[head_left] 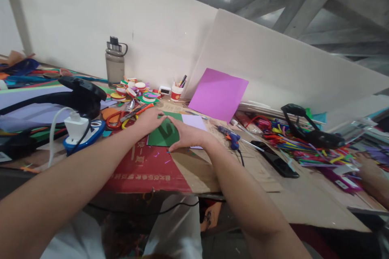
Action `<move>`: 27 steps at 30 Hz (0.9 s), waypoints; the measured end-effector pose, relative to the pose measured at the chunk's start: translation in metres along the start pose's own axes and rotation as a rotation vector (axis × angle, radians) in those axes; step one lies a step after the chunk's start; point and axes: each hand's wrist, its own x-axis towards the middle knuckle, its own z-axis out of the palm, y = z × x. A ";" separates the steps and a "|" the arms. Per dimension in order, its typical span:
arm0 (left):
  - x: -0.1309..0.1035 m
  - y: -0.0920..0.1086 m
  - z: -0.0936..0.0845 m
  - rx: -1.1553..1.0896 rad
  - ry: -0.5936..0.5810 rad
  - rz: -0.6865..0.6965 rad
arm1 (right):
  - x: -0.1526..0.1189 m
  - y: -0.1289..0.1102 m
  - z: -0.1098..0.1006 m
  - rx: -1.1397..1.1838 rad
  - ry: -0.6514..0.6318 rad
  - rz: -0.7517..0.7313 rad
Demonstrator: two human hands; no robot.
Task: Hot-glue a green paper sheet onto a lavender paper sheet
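On red and brown cardboard (146, 174) lies a green sheet (158, 135), partly over a pale lilac sheet (194, 121). My left hand (152, 120) rests at the green sheet's upper left, its fingertips reaching toward the other hand. Over the right side of the green sheet is my right hand (185, 132), thumb and forefinger spread wide and the palm casting a shadow. The fingertips of both hands nearly meet near the sheet's top edge. Orange-handled scissors (146, 108) and red-handled scissors (114, 120) lie beside my left hand.
A blue glue gun (232, 137) and a black phone (275, 158) lie to the right. Behind are a purple sheet (219, 95), a pen cup (176, 92) and a bottle (115, 64). A power strip (83, 133) stands left; another person's hand (369, 168) is far right.
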 end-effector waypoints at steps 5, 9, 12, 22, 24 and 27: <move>0.005 -0.005 -0.004 -0.135 -0.020 0.054 | -0.004 -0.006 -0.007 -0.116 -0.037 -0.016; 0.004 -0.003 -0.002 -0.221 -0.151 0.143 | -0.006 -0.003 -0.015 -0.136 -0.050 0.012; 0.003 -0.002 -0.004 -0.281 -0.225 0.160 | -0.006 0.000 -0.019 -0.122 -0.040 0.026; 0.001 0.000 -0.030 -0.390 -0.476 0.228 | 0.001 0.007 -0.018 -0.035 0.102 0.119; 0.001 0.000 -0.031 -0.328 -0.510 0.249 | 0.002 0.011 -0.017 0.019 0.149 0.129; 0.003 -0.003 -0.026 -0.272 -0.478 0.251 | 0.004 0.015 -0.015 0.059 0.234 0.143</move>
